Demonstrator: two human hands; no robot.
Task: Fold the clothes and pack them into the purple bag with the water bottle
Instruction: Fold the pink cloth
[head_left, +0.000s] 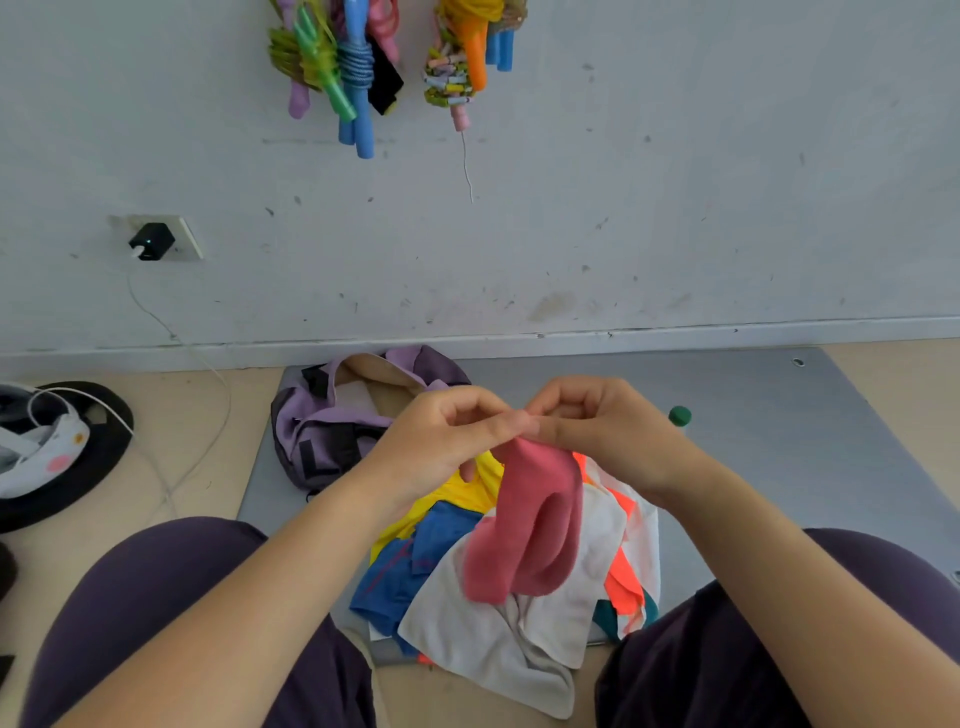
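Pinching pink cloth (524, 525), both hands (447, 431), clothes pile (498, 613) beneath, purple bag (332, 426) behind.

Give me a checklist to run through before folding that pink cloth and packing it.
1. Both hands on the pink cloth: ok; left hand and right hand pinch its top edge.
2. Cloth lifted off the pile of clothes: not ok; its lower end hangs against the pile.
3. Cloth spread flat for folding: not ok; it hangs bunched.
4. Purple bag open: ok; its mouth gapes.
5. Room inside the bag: cannot tell.
6. Water bottle within reach: ok; only its green cap shows behind the right hand.
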